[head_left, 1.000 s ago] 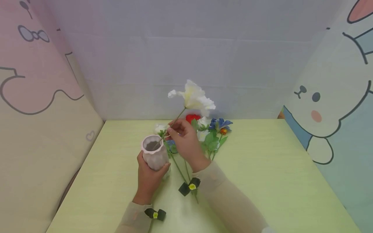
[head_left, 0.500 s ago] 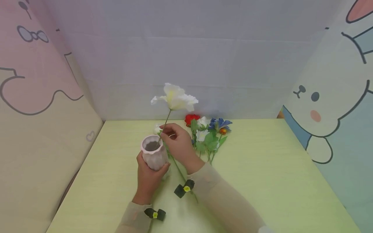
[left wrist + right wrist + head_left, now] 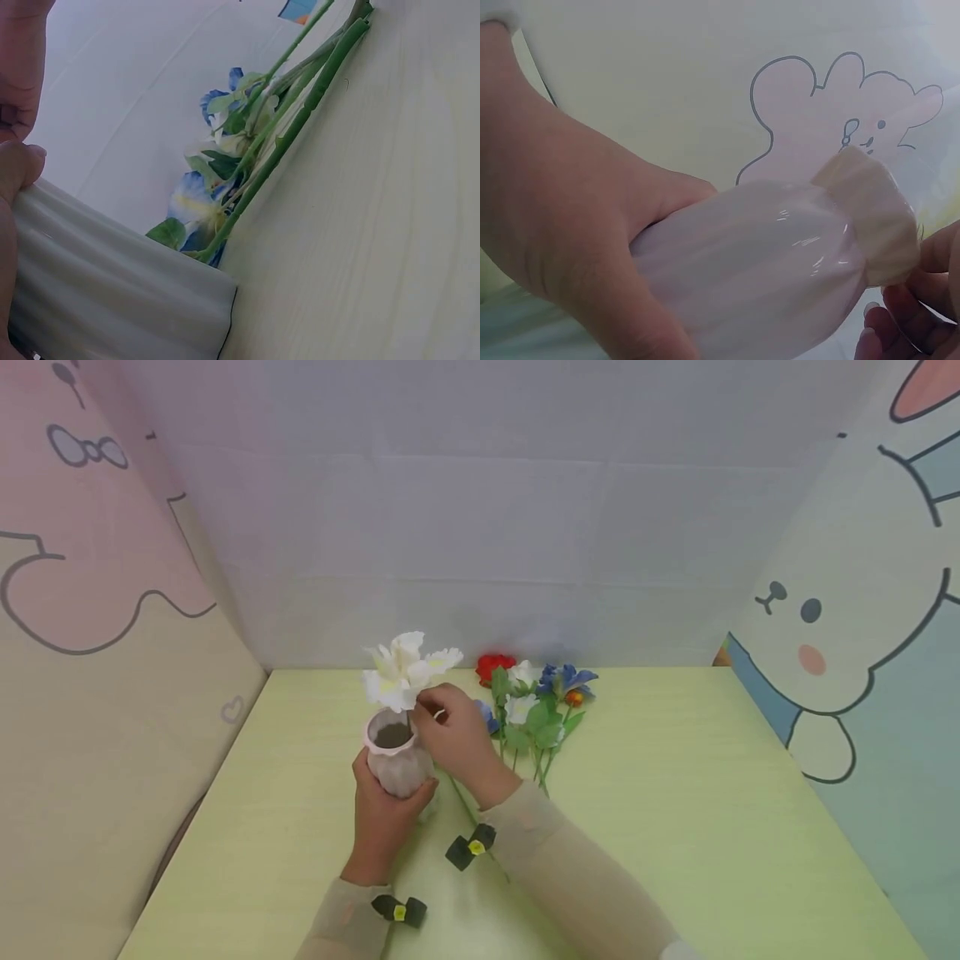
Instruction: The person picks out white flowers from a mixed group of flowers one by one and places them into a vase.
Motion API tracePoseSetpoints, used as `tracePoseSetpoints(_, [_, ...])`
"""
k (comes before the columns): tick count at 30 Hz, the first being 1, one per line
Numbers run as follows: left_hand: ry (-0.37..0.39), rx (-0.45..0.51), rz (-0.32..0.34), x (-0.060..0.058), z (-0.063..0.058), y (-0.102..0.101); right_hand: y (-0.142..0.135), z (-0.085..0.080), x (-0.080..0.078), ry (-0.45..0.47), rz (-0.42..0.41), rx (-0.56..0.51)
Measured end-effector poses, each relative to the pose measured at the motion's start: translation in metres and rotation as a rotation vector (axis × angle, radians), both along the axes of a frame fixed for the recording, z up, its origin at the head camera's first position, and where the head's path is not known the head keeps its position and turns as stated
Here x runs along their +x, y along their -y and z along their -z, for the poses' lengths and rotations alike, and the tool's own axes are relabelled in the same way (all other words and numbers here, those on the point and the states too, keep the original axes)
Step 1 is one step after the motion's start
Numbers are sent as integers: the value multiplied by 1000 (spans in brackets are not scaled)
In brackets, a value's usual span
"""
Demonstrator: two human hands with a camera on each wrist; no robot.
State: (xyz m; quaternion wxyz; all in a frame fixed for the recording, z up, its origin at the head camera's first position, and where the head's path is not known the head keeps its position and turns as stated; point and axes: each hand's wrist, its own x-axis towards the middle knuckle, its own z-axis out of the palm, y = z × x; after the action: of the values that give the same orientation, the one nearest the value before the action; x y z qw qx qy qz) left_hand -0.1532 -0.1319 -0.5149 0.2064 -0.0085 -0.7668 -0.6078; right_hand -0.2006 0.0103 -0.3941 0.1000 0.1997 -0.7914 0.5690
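Note:
My left hand (image 3: 381, 822) grips the ribbed, pale pink vase (image 3: 400, 772) around its body, the wavy-rimmed mouth facing up toward the head camera. A white artificial flower (image 3: 405, 672) with faint yellow inside stands over the vase's mouth, its stem going down into the opening. Right at the rim, my right hand (image 3: 465, 739) pinches that stem just under the bloom. In the right wrist view the left hand (image 3: 592, 217) wraps the vase (image 3: 757, 255), and the right fingertips (image 3: 922, 300) are close beside the rim. The left wrist view shows the vase's side (image 3: 127, 285).
Beyond my right hand lie a red flower (image 3: 494, 668), a blue flower (image 3: 567, 681), a white flower (image 3: 520, 708) and an orange bud (image 3: 574, 697). One loose green stem (image 3: 463, 802) runs under the right wrist. Fabric screens (image 3: 480, 527) border the table (image 3: 690, 810).
The white flower has moved left and down, its stem sinking deeper into the vase. My right hand shifted slightly left along with it. The left hand and vase stayed in place.

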Motion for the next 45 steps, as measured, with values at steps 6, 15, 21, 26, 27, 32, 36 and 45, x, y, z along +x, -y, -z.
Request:
tracePoseSetpoints(6, [5,-23,0,-1,1,0,0,4,2,20,-21,-7])
tracePoseSetpoints(15, [-62,-24,-1,-3,6,0,-5,6,3,60,-8,-60])
tracePoseSetpoints(21, [-76,-1,13,-5,6,0,-14,4,4,40,-12,-90])
tracePoseSetpoints(26, [-34,6,15,-5,6,0,-29,7,9,34,20,-84])
tracePoseSetpoints(27, [-23,4,8,-4,6,0,-33,8,10,25,28,-81])
tracePoseSetpoints(32, [7,3,-18,-2,5,0,-54,13,18,-28,64,-59])
tracePoseSetpoints(36, [27,22,1,-2,5,1,-70,19,20,-38,107,-41])
tracePoseSetpoints(45, [64,67,23,1,1,0,-79,50,21,37,135,-59])
